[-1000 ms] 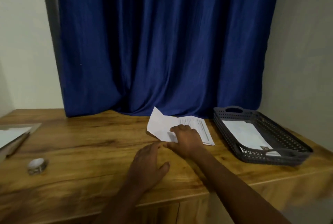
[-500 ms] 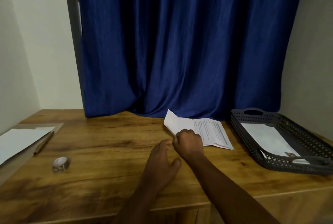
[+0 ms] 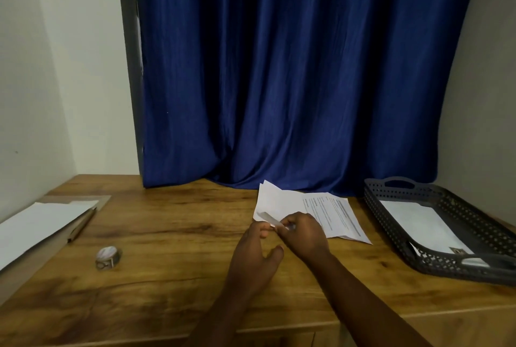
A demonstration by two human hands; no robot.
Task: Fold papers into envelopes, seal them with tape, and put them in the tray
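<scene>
Two bare hands work at the middle of the wooden desk (image 3: 173,237). The right hand (image 3: 304,236) rests on the near left corner of the folded paper (image 3: 310,211), fingers curled and pinching a short strip of tape (image 3: 268,217) that lies across the paper's left edge. The left hand (image 3: 255,253) sits just beside it, fingertips meeting the near end of the same strip, thumb spread apart from the fingers; whether it actually grips the strip cannot be told. The paper lies flat on the desk in front of the blue curtain (image 3: 279,81), printed lines facing up on its right half, a folded flap raised at its far left corner.

To the right, well apart from the hands, a dark perforated tray (image 3: 391,223) holds one white envelope (image 3: 418,223) lying flat, sealed with a small patch at its near end. On the left of the desk, a tape roll (image 3: 108,257) lies on its own. Further left, a stack of blank sheets (image 3: 42,223) rests on a board, with a pen (image 3: 82,225) along its right edge.
</scene>
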